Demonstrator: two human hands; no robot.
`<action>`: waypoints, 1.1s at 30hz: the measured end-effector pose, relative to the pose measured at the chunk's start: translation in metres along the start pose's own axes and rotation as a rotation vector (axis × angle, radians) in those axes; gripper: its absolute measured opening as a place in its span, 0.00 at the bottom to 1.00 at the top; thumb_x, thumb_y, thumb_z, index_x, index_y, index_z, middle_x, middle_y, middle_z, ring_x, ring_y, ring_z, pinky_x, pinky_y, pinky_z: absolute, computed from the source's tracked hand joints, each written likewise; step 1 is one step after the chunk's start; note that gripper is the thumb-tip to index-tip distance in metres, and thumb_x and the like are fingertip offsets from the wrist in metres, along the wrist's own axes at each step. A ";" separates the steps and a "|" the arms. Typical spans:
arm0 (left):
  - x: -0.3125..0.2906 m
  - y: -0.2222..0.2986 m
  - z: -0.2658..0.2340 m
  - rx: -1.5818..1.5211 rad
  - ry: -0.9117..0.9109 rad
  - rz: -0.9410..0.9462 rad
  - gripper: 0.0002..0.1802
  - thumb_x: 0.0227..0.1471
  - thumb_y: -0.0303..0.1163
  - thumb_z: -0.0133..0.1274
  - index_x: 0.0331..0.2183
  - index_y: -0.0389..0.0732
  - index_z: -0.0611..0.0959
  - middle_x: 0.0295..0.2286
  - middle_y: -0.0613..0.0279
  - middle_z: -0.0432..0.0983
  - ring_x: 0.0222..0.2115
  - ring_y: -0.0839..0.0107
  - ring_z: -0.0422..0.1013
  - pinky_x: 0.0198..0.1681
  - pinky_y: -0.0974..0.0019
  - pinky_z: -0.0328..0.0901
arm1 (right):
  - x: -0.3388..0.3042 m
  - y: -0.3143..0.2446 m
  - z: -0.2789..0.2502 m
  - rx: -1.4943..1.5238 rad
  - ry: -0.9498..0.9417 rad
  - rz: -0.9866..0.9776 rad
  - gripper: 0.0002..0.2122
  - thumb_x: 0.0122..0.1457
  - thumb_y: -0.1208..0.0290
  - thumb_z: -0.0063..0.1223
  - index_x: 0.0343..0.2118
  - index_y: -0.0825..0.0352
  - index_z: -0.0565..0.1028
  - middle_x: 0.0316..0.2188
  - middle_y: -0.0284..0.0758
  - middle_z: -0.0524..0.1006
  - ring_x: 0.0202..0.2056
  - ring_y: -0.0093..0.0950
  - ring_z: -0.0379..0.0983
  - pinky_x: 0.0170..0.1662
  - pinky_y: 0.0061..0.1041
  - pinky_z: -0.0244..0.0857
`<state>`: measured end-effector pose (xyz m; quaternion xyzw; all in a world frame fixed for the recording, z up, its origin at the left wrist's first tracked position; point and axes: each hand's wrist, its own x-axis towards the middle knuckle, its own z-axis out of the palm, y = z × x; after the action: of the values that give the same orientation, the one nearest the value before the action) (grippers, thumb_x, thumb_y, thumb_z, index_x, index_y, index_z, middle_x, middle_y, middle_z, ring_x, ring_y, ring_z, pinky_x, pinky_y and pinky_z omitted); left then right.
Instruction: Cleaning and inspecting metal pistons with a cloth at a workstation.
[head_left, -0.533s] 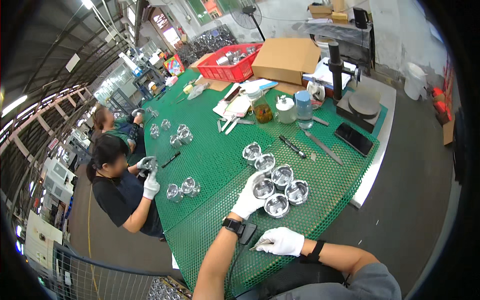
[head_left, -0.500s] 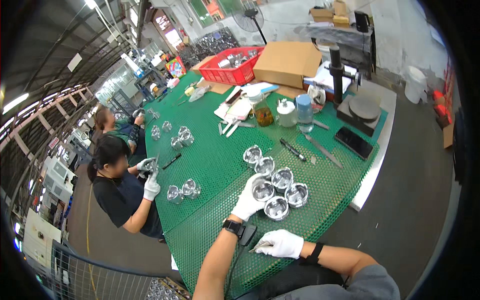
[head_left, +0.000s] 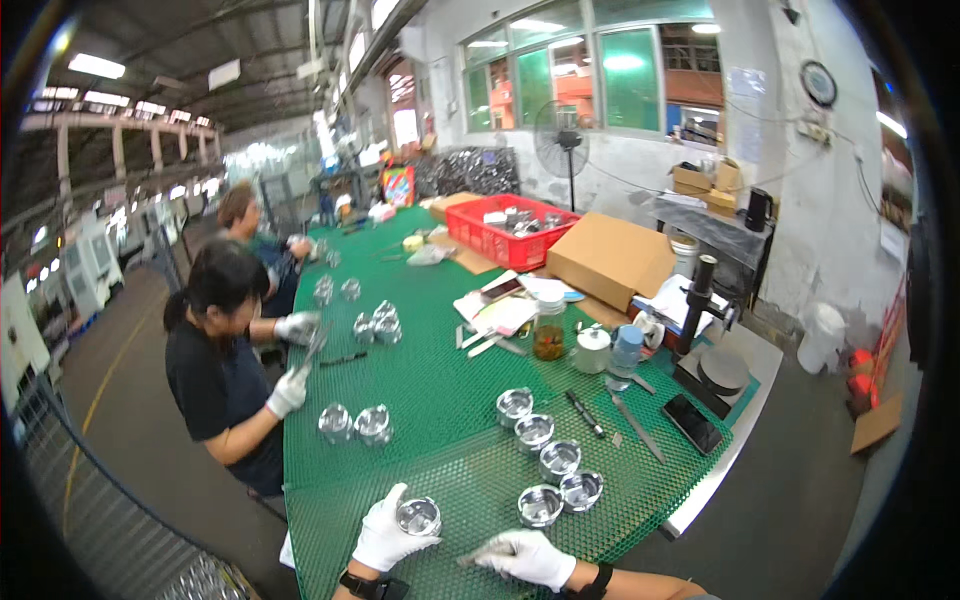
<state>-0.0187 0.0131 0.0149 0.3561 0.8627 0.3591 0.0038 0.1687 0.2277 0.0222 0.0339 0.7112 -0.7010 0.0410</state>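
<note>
Silver cup at near left might slip, I think, if the left hand holding it loosens, while the right hand pinches a thin, blurry tool

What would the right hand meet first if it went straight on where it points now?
Probably the left hand, which holds a round metal piece; how their heights compare is unclear.

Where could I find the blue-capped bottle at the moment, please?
In the head view, the bottle stands right of centre on the green mat, just right of the squat lidded jar.
</note>
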 end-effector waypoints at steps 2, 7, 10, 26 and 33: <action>-0.005 -0.013 0.006 -0.044 0.060 -0.014 0.60 0.28 0.49 0.79 0.60 0.34 0.70 0.41 0.44 0.79 0.43 0.46 0.77 0.48 0.50 0.72 | 0.021 -0.029 0.007 -0.133 0.138 -0.038 0.11 0.61 0.63 0.64 0.38 0.66 0.83 0.31 0.40 0.83 0.32 0.35 0.80 0.38 0.32 0.74; 0.002 -0.018 -0.001 -0.209 0.039 0.036 0.59 0.30 0.48 0.77 0.62 0.38 0.69 0.48 0.43 0.74 0.49 0.45 0.72 0.54 0.48 0.67 | 0.077 -0.078 0.018 -0.756 0.322 -0.463 0.08 0.51 0.70 0.68 0.32 0.66 0.82 0.33 0.41 0.80 0.36 0.40 0.79 0.39 0.36 0.73; 0.008 -0.032 0.005 -0.249 -0.003 0.119 0.59 0.31 0.47 0.77 0.63 0.40 0.68 0.48 0.47 0.75 0.49 0.47 0.71 0.55 0.50 0.66 | 0.100 -0.052 0.027 -0.664 0.301 -0.385 0.07 0.49 0.71 0.68 0.29 0.66 0.81 0.32 0.39 0.80 0.35 0.40 0.78 0.39 0.37 0.71; -0.006 -0.034 0.008 -0.259 -0.008 0.088 0.58 0.32 0.43 0.75 0.64 0.40 0.67 0.44 0.52 0.75 0.45 0.51 0.71 0.51 0.51 0.67 | 0.133 -0.030 0.042 -1.134 0.111 -0.662 0.08 0.46 0.71 0.66 0.25 0.61 0.75 0.27 0.33 0.76 0.29 0.35 0.72 0.33 0.36 0.62; -0.003 -0.030 0.004 -0.210 0.019 0.129 0.55 0.35 0.40 0.73 0.64 0.43 0.67 0.44 0.51 0.74 0.46 0.50 0.71 0.51 0.51 0.67 | 0.145 -0.026 0.025 -1.007 -0.010 -0.728 0.07 0.47 0.71 0.68 0.27 0.59 0.78 0.29 0.31 0.79 0.30 0.33 0.74 0.33 0.35 0.63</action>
<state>-0.0337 -0.0015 -0.0076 0.4052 0.7955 0.4505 0.0098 0.0223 0.2007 0.0327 -0.2377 0.9203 -0.2487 -0.1864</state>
